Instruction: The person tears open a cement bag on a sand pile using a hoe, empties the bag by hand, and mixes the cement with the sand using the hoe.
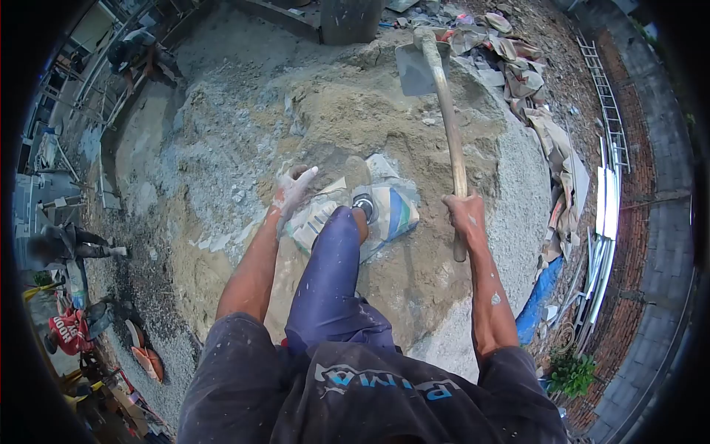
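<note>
A long-handled hoe (452, 140) with a broad metal blade is held out in front of me on the right. My right hand (467, 214) is closed round the lower part of its wooden handle, and the blade is at the far end. My left hand (296, 186), coated in pale grey dust, holds nothing and has its fingers apart. Just beside it lies a printed cement bag (399, 211), pale with blue and green marks. One of my feet rests on this bag, with my knee bent. Sand and grey powder surround it.
A sandy heap (347, 103) spreads ahead, with pale gravel (521, 170) to its right. Crumpled paper sacks (525, 74) line the right edge, near a ladder (603, 96) and a brick wall (643, 222). Several people are at the left, one in a red shirt (70, 331).
</note>
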The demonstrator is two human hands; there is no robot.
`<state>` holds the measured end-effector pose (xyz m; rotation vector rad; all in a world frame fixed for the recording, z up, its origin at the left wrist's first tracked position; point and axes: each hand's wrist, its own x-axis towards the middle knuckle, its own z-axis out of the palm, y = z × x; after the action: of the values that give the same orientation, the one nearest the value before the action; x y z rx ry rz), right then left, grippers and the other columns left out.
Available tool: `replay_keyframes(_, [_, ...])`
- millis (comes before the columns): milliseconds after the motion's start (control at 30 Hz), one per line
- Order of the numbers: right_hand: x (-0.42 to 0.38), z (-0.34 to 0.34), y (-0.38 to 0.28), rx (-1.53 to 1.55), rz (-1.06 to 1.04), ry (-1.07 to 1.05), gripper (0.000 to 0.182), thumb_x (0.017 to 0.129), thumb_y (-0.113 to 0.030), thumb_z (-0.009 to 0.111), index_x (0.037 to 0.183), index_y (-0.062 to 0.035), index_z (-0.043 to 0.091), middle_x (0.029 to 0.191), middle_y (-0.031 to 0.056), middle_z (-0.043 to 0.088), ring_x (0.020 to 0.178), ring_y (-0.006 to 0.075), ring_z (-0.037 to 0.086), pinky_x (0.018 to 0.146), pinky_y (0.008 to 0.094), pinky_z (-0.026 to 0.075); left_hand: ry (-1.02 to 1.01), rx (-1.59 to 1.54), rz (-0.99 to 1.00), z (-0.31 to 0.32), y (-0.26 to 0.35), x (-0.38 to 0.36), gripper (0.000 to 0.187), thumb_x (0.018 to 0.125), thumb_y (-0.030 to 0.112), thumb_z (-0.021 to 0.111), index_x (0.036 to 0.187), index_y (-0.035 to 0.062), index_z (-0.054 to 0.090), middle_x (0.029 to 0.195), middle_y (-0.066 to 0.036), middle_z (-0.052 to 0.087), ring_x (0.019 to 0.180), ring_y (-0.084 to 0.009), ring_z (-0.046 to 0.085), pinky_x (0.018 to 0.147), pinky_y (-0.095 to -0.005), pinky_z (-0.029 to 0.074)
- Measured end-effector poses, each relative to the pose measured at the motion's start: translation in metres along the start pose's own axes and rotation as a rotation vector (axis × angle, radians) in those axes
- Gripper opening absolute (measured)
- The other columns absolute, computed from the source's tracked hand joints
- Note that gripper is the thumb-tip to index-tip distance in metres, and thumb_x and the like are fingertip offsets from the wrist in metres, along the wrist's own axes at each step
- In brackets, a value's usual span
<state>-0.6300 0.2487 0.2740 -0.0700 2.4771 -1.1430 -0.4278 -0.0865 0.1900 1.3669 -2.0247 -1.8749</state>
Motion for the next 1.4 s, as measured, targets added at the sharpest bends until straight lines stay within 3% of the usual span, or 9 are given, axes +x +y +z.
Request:
replay_keyframes(233, [0.147,-0.148,-0.059,-0.032,0.035,-0.028,0.021,0.08,-0.019,0.07,0.079,-0.0062,0.053,0.057,-0.0026,0.047,0.044,0.0071,0.043,0.04,0.0261,0.034,0.007,0.164,-0.571,-0.058,-0.059,-0.025,0.052,0.082,0.046,0.067,0.117,0.007,0.061,0.102,-0.007,0.062,0.084,-0.019,0.059,0.071,-0.0364,0.05])
replay_keyframes(467, [0.445,-0.178,-0.05,0.178,0.545,-0.177,0.026,0.082,-0.027,0.072,0.083,-0.0085,0.054,0.063,-0.0011,0.05,0.046,0.0107,0.048,0.039,0.0257,0.043,0.13,0.526,-0.842,0.011,-0.175,0.19,0.036,0.084,0.039,0.064,0.087,0.0037,0.068,0.069,-0.007,0.062,0.057,-0.0204,0.057,0.054,-0.0338,0.048])
replay_keyframes(567, [0.555,-0.143,0.039,0.154,0.652,-0.326,0.038,0.095,-0.042,0.055,0.069,-0.0145,0.047,0.05,0.0017,0.045,0.038,0.0207,0.047,0.036,0.0347,0.041,0.201,0.071,-0.37,0.086,-0.071,0.274,0.033,0.081,0.039,0.065,0.09,0.0075,0.065,0.072,-0.004,0.061,0.065,-0.0183,0.058,0.062,-0.0329,0.047])
replay_keyframes(667, [0.579,-0.073,-0.023,0.056,0.82,-0.516,0.038,0.095,-0.042,0.053,0.069,-0.0143,0.046,0.052,0.0024,0.045,0.04,0.0216,0.048,0.037,0.0353,0.04,0.025,-0.008,-0.489,0.087,0.132,0.291,0.045,0.085,0.049,0.063,0.105,0.0095,0.064,0.078,-0.004,0.063,0.075,-0.0159,0.061,0.067,-0.0335,0.049])
replay_keyframes(800, [0.571,0.021,-0.138,-0.143,0.668,-0.766,0.036,0.094,-0.041,0.054,0.072,-0.013,0.047,0.055,0.004,0.046,0.043,0.0226,0.049,0.039,0.0359,0.04,0.173,-0.333,-0.344,0.087,0.225,0.312,0.037,0.087,0.044,0.062,0.102,0.0106,0.064,0.071,0.0,0.059,0.065,-0.0115,0.057,0.058,-0.0321,0.047])
replay_keyframes(967, [0.567,0.071,-0.256,-0.384,0.366,-1.042,0.035,0.092,-0.04,0.056,0.074,-0.0115,0.048,0.058,0.0059,0.048,0.047,0.0239,0.05,0.042,0.0367,0.041,0.528,-0.39,-0.211,0.088,0.196,0.292,0.029,0.086,0.039,0.065,0.082,0.0104,0.067,0.069,0.001,0.06,0.056,-0.0104,0.056,0.049,-0.0295,0.043])
replay_keyframes(1067, [0.578,0.083,-0.313,-0.519,0.177,-1.181,0.034,0.092,-0.04,0.056,0.076,-0.0105,0.049,0.061,0.0071,0.049,0.05,0.0246,0.051,0.044,0.0371,0.042,0.7,-0.414,-0.446,0.091,0.206,0.228,0.032,0.085,0.04,0.064,0.077,0.0087,0.068,0.063,-0.003,0.062,0.06,-0.0138,0.059,0.052,-0.0339,0.044])
replay_keyframes(1333, [0.66,0.098,-0.427,-0.885,-0.323,-1.448,0.033,0.09,-0.039,0.058,0.08,-0.008,0.05,0.066,0.0102,0.051,0.056,0.0266,0.053,0.048,0.0383,0.043,1.357,-0.641,-0.918,0.281,0.181,0.167,0.033,0.081,0.034,0.067,0.1,0.0065,0.067,0.07,-0.003,0.062,0.058,-0.0163,0.061,0.05,-0.0334,0.048])
replay_keyframes(1400, [0.678,0.104,-0.45,-0.974,-0.44,-1.507,0.033,0.089,-0.038,0.059,0.081,-0.0074,0.051,0.068,0.011,0.052,0.057,0.0271,0.054,0.049,0.0386,0.043,1.409,-1.084,-0.644,0.364,0.191,0.167,0.032,0.082,0.034,0.067,0.1,0.0074,0.066,0.072,-0.003,0.063,0.057,-0.016,0.06,0.049,-0.0338,0.048])
